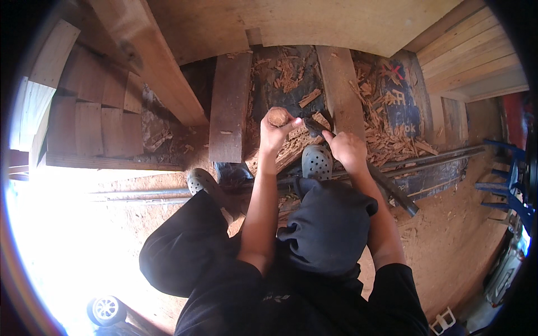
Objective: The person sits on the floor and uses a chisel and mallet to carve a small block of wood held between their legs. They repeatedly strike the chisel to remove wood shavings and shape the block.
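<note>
My left hand (272, 134) is closed round a round wooden piece (278, 117), its pale end facing up. My right hand (347, 148) grips a dark tool or bar (315, 126) whose tip reaches toward splintered wood (288, 151) between my hands; a long dark bar (398, 196) shows past my right forearm, possibly the same object. A grey perforated clog (316, 163) is on my foot just below the hands; the other clog (200, 182) is at the left.
Wood beams (227, 112), a plywood panel (302, 22) and a board stack (95, 129) surround me. Chips (378, 112) lie over dark sheeting. Metal pipes (440, 158) cross the ground. Blue plastic furniture (507, 173) stands at right, a wheel (105, 308) at lower left.
</note>
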{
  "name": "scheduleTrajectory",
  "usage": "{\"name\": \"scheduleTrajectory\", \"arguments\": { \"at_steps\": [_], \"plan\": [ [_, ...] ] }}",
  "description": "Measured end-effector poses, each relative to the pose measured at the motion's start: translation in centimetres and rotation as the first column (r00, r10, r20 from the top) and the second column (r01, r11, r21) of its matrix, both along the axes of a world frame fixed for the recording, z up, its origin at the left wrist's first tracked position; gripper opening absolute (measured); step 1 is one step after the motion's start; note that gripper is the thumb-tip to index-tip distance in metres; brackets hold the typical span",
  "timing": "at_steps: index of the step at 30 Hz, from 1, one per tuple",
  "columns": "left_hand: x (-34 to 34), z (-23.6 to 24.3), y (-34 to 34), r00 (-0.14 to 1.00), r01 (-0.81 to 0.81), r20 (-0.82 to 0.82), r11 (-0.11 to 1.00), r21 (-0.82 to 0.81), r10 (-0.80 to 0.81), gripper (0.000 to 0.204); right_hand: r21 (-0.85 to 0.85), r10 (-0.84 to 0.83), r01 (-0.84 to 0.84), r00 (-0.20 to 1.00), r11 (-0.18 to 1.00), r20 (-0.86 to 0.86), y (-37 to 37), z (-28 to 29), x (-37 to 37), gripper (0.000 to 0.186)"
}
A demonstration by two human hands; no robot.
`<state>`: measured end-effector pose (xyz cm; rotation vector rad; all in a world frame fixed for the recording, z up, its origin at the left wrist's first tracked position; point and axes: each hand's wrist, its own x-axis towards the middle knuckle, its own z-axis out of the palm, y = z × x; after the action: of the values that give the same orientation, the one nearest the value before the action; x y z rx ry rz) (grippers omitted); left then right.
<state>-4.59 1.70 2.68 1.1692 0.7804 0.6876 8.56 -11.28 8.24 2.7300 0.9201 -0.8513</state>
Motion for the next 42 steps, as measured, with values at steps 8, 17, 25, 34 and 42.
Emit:
{"name": "scheduleTrajectory", "arguments": {
  "at_steps": [8,17,25,34,42],
  "plan": [
    [-0.7,-0.5,-1.1,0.962,-0.253,0.121,0.967,0.042,0.247,0.022,-0.029,-0.016,0.016,1.0,0.999,-0.023,0.2,0.0,0.1,0.07],
    [-1.3,-0.3,-1.0,0.957,-0.232,0.175,0.973,-0.011,0.23,0.025,-0.024,-0.016,0.015,1.0,1.0,-0.014,0.1,0.0,-0.1,0.07],
    [-1.4,-1.6,-1.1,0.972,-0.186,0.144,0.982,-0.01,0.186,0.025,-0.034,-0.039,0.038,0.999,0.999,-0.022,0.3,0.4,-0.1,0.068],
    [-1.3,-1.8,-0.9,0.99,-0.105,0.101,0.994,0.029,0.102,0.023,0.005,-0.018,0.018,1.0,1.0,0.011,0.0,-0.2,-0.2,0.067],
    [-0.8,0.5,-1.5,0.997,0.05,-0.074,0.965,0.258,-0.031,0.023,0.053,-0.035,0.032,0.998,0.998,0.056,-0.5,-0.9,-0.3,0.066]
  ]
}}
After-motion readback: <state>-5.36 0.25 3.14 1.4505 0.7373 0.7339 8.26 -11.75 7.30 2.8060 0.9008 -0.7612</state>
